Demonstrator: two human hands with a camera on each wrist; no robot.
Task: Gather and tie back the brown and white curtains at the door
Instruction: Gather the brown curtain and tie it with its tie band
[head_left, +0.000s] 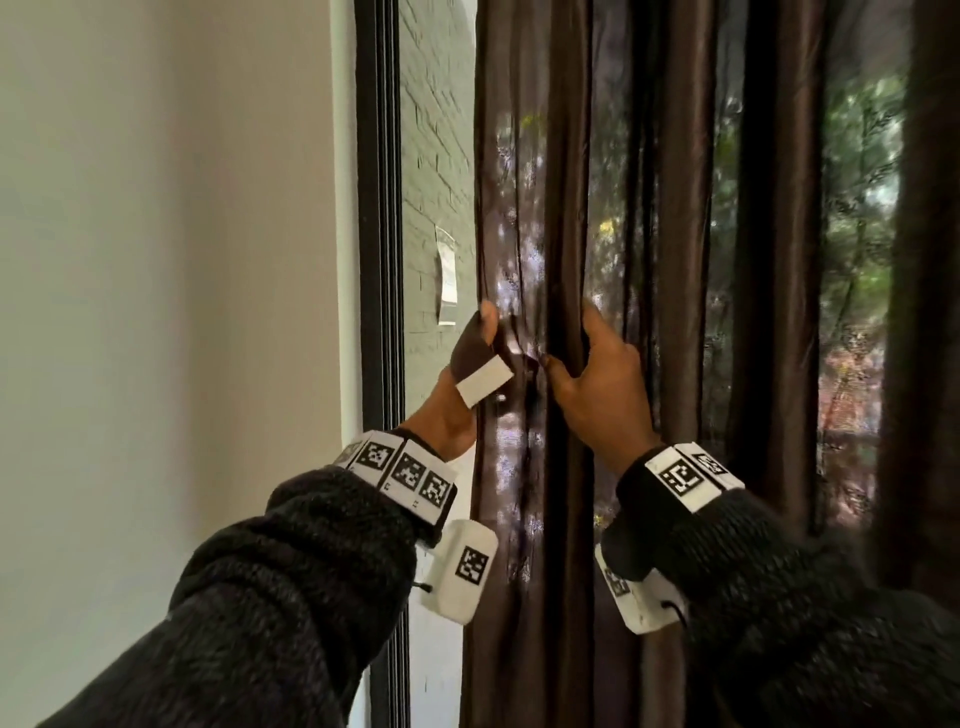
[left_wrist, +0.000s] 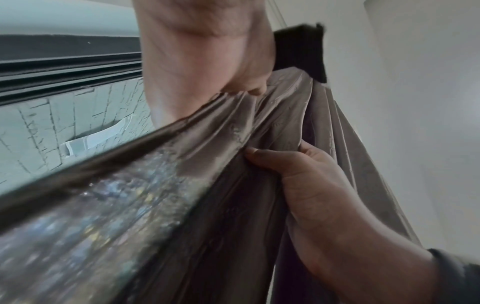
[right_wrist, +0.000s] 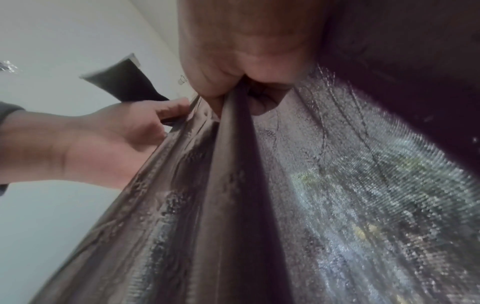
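The brown curtain (head_left: 566, 208) hangs in folds at the door, with sheer see-through panels between the folds. My left hand (head_left: 493, 343) grips the curtain's left edge, thumb up in front and fingers hidden behind the cloth. A dark tie-back strap with a white end (head_left: 483, 382) lies across that hand. My right hand (head_left: 571, 343) pinches a thick brown fold just to the right, close beside the left hand. The left wrist view shows paler greyish-white cloth (left_wrist: 272, 115) bunched between both hands. In the right wrist view a dark fold (right_wrist: 233, 164) runs out of my right hand's pinch.
A plain white wall (head_left: 156, 260) fills the left. The black door frame (head_left: 379, 208) stands beside the curtain's edge, with glass showing a grey brick wall (head_left: 436, 156) and a taped paper (head_left: 447, 275). More brown folds (head_left: 779, 260) hang to the right, with trees beyond.
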